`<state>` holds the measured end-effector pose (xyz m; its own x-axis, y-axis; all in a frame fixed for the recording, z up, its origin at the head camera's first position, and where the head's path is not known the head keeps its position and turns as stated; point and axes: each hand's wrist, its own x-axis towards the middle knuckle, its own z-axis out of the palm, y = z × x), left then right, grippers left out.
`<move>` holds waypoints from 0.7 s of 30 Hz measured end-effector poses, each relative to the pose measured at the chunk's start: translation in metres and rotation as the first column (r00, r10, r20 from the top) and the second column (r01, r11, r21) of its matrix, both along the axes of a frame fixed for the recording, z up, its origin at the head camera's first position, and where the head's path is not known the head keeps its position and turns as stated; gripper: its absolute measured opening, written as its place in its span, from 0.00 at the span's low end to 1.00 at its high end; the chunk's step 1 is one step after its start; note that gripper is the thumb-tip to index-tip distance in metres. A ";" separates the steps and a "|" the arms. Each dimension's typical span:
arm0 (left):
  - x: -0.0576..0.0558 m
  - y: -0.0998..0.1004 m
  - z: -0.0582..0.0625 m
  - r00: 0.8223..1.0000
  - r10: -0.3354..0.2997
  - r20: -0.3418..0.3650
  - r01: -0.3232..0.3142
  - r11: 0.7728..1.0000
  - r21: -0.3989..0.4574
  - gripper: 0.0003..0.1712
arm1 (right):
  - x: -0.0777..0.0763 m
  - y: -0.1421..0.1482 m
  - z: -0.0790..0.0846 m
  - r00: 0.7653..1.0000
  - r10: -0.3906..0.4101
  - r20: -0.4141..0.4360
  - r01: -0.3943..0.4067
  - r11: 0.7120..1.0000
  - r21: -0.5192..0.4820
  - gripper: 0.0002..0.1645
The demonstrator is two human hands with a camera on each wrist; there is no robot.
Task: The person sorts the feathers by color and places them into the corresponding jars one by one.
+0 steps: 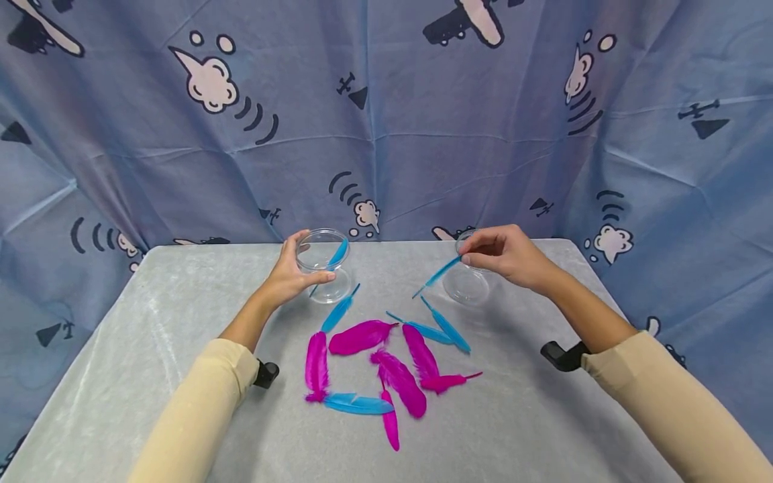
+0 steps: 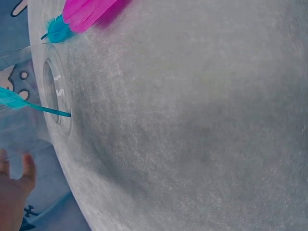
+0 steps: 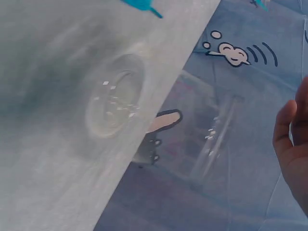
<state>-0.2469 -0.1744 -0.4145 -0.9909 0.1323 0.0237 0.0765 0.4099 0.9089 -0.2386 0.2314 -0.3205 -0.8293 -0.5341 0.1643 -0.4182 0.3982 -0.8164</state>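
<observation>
My left hand [image 1: 291, 274] grips a clear cup [image 1: 323, 290] at the far left, thumb across its front. A blue feather [image 1: 338, 255] leans inside that cup; the left wrist view shows its quill [image 2: 48, 110] at the bottom. Over at the right, my right hand [image 1: 510, 258] pinches a blue feather [image 1: 437, 276] by one end, its other end slanting down to the left. Just behind and below these fingers stands a second clear cup [image 1: 466, 288], its upper part partly hidden by the hand. In the right wrist view, this cup [image 3: 115, 98] shows no feather inside.
Several magenta feathers [image 1: 362, 337] and blue feathers [image 1: 359, 404] lie loosely on the grey cloth-covered table [image 1: 181, 402], some overlapping. One blue feather [image 1: 339, 312] lies near the left cup. A blue patterned curtain [image 1: 410, 181] hangs behind the table's far edge.
</observation>
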 end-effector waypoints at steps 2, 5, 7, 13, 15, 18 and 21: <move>0.000 0.000 0.000 1.000 0.002 0.003 -0.002 1.000 0.002 0.61 | -0.005 -0.007 0.005 1.000 -0.025 -0.009 0.025 1.000 -0.015 0.08; 0.001 0.000 0.000 1.000 0.001 0.006 -0.001 1.000 0.002 0.61 | -0.011 -0.018 0.011 0.998 -0.069 -0.012 0.068 0.997 -0.023 0.09; 0.001 0.001 0.001 1.000 0.000 0.006 0.000 1.000 0.002 0.61 | -0.016 -0.026 0.011 0.996 -0.084 -0.009 0.084 0.996 -0.030 0.10; 0.000 0.001 0.000 1.000 0.002 0.002 -0.002 1.000 -0.003 0.61 | -0.029 -0.050 0.010 0.996 -0.089 0.003 0.089 0.995 -0.047 0.09; -0.001 0.001 0.000 1.000 0.002 -0.002 -0.002 1.000 -0.001 0.61 | -0.032 -0.057 0.010 0.997 -0.083 0.003 0.084 0.996 -0.045 0.09; 0.000 0.001 0.000 1.000 0.005 -0.003 -0.005 1.000 0.003 0.61 | -0.035 -0.070 0.011 0.997 -0.076 -0.005 0.075 0.996 -0.042 0.09; 0.000 0.001 0.001 1.000 0.006 -0.007 -0.006 1.000 0.003 0.60 | -0.037 -0.083 0.014 0.996 -0.083 -0.025 0.082 0.996 -0.037 0.09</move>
